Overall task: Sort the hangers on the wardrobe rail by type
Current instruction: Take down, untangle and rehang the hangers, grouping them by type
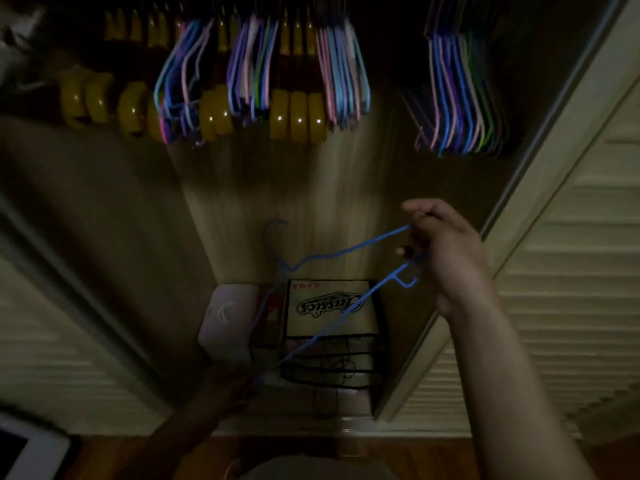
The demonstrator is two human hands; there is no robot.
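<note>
A blue wire hanger [332, 254] is held low in the wardrobe opening, its hook pointing up at the left. My right hand [443, 251] grips its right shoulder end. My left hand [235, 386] is dark and blurred at the hanger's lower left corner; its grip cannot be made out. Above, on the rail, yellow wooden hangers [298, 112] hang mixed with bunches of coloured wire hangers [343, 74]. A separate bunch of wire hangers [457, 95] hangs at the right end.
On the wardrobe floor stand a box with printed lettering [329, 306], a white device [228, 320] and a black wire rack [329, 362]. Louvred doors [568, 237] stand at both sides. A white object [27, 445] lies at the bottom left.
</note>
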